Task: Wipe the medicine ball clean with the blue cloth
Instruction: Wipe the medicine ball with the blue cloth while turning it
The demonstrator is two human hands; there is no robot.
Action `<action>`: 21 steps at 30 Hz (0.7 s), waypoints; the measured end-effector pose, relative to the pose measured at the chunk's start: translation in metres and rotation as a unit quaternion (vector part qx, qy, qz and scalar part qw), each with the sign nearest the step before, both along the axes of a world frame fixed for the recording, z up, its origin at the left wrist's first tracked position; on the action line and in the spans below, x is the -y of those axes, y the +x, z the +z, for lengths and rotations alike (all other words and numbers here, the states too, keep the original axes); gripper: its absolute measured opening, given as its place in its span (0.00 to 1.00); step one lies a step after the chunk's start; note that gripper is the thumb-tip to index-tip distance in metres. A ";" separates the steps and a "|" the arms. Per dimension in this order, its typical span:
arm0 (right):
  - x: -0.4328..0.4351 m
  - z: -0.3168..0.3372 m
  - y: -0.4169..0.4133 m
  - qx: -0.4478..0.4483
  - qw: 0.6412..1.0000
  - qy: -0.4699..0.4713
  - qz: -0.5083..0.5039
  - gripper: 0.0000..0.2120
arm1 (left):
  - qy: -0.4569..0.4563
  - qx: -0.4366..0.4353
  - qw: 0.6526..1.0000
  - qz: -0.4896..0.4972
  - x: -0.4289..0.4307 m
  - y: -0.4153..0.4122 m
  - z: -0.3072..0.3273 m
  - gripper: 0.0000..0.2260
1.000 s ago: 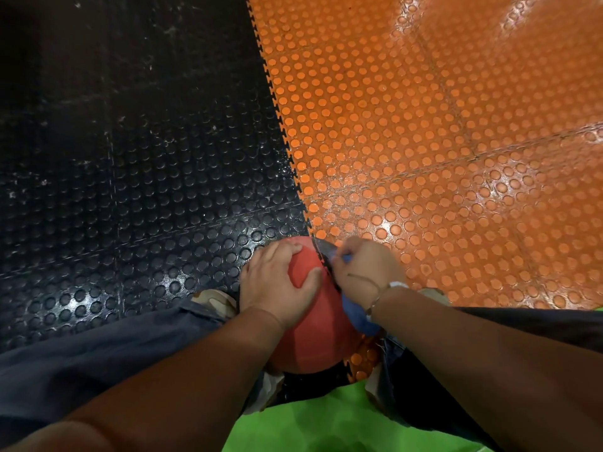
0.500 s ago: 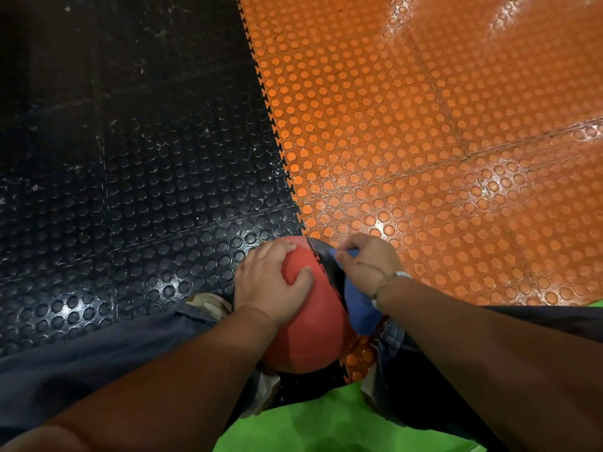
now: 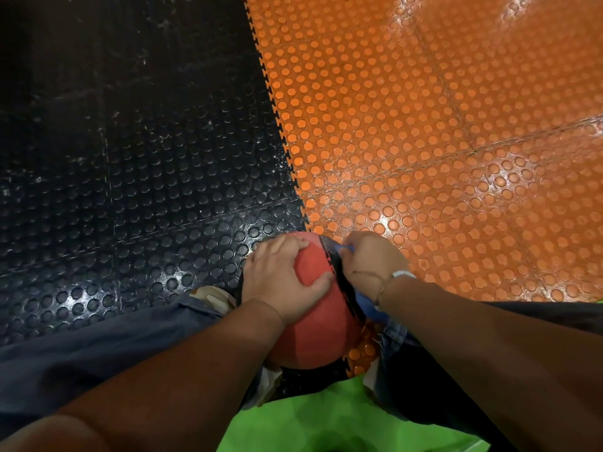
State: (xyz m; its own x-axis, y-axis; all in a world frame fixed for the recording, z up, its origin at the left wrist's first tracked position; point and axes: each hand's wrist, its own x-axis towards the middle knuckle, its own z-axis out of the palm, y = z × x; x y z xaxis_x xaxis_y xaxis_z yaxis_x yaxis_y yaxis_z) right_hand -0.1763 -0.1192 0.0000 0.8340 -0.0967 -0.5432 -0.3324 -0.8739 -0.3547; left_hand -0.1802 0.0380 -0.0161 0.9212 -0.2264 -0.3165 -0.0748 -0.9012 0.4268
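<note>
Medicine ball (image 3: 313,334), at lower centre of the frame, is clasped on top by the left hand (image 3: 280,278); the blue cloth (image 3: 368,305) is gripped by the right hand (image 3: 372,259) against its side. Firm, overlapping strokes are advised.

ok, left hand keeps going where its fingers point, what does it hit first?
The left hand grips the red-and-black rubber medicine ball, so it would slide over that first; past the far edge, probably the orange studded floor mat beside the black seam. Depth is unclear.
</note>
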 end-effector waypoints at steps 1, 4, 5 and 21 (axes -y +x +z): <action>-0.006 0.003 -0.001 0.042 0.999 0.012 0.033 0.11 | 0.004 -0.006 1.000 -0.001 -0.001 0.001 0.001 0.34; -0.007 0.002 -0.001 0.065 0.996 0.025 0.060 0.12 | 0.008 -0.025 1.000 0.005 -0.003 0.004 0.004 0.37; -0.001 -0.002 0.001 0.037 0.999 0.012 0.029 0.12 | 0.011 -0.031 0.999 0.003 -0.003 0.003 0.004 0.37; -0.005 0.002 0.003 0.025 0.998 0.033 -0.047 0.10 | 0.010 -0.024 0.999 -0.030 0.003 -0.010 0.009 0.34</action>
